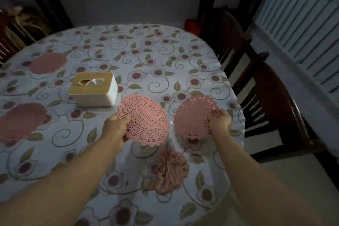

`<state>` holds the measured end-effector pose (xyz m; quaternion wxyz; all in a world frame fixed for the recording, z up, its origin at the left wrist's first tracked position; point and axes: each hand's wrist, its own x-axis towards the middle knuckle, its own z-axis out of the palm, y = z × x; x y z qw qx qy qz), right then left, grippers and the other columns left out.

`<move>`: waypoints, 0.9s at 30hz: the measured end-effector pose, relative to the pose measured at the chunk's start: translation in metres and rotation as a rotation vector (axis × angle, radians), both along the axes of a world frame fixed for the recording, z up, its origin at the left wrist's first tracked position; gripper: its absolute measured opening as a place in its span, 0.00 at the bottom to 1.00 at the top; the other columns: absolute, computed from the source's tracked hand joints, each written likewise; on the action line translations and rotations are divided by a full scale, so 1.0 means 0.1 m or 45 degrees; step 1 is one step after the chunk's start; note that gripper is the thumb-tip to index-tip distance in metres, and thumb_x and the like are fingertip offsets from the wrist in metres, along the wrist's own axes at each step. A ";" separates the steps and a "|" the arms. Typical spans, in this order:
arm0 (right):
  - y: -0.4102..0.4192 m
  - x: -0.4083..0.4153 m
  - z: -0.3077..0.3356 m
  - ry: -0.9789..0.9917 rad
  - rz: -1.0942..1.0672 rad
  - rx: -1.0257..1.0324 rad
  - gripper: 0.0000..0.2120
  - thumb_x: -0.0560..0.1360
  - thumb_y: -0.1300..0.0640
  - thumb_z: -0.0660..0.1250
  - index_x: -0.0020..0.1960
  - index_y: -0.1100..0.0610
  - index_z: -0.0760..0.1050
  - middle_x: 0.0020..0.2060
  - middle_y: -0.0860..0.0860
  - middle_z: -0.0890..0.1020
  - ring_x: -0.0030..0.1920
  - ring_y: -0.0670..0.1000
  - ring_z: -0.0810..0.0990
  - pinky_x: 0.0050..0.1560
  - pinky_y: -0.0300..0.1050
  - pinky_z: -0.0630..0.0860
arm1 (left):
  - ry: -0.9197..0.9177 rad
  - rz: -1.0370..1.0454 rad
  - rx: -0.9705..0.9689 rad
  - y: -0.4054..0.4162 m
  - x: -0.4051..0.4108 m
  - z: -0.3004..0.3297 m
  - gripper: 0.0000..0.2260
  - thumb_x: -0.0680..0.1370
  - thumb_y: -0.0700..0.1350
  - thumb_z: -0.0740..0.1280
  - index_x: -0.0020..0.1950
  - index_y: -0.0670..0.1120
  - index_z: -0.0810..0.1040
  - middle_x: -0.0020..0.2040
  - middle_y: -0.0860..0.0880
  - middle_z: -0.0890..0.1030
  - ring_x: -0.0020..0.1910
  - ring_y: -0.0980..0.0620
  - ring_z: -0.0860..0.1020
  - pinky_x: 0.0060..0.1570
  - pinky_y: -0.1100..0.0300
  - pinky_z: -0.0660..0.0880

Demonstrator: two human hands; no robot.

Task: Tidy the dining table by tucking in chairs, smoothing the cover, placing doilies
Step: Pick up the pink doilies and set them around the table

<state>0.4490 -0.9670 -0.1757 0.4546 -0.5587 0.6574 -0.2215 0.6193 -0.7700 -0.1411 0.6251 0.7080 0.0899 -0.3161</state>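
Observation:
My left hand (116, 128) grips the near-left edge of a pink lace doily (146, 119), held tilted just above the floral table cover (146, 57). My right hand (220, 122) pinches the right edge of a second pink doily (192, 115), also lifted off the cover. Two more pink doilies lie flat at the left, one far (48, 62) and one nearer (22, 121). A crumpled pink doily (169, 170) lies bunched on the cover between my forearms.
A white tissue box with a wooden lid (93, 88) stands left of the held doilies. Dark wooden chairs (275, 108) stand at the table's right side, another (11, 33) at the far left. A white radiator (297, 24) lines the right wall.

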 end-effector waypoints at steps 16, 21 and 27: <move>-0.21 0.23 -0.10 0.029 0.599 0.150 0.37 0.73 0.44 0.68 0.75 0.54 0.57 0.73 0.55 0.64 0.71 0.58 0.64 0.70 0.57 0.65 | 0.129 -0.162 0.005 -0.66 0.01 -0.09 0.18 0.78 0.38 0.63 0.68 0.43 0.71 0.61 0.40 0.78 0.59 0.39 0.77 0.59 0.38 0.73; -0.11 0.40 0.20 -0.252 0.652 0.381 0.19 0.74 0.42 0.66 0.53 0.56 0.69 0.44 0.51 0.78 0.42 0.47 0.77 0.40 0.41 0.74 | 0.110 -0.246 -0.091 -0.77 0.08 0.14 0.15 0.77 0.40 0.65 0.64 0.41 0.72 0.62 0.39 0.77 0.61 0.39 0.75 0.62 0.39 0.71; -0.22 0.62 0.32 -0.444 0.575 0.399 0.24 0.70 0.63 0.71 0.62 0.52 0.66 0.46 0.59 0.77 0.37 0.54 0.78 0.38 0.47 0.76 | 0.083 -0.245 -0.135 -0.89 0.31 0.22 0.10 0.78 0.38 0.64 0.60 0.41 0.74 0.57 0.41 0.80 0.57 0.40 0.78 0.60 0.41 0.73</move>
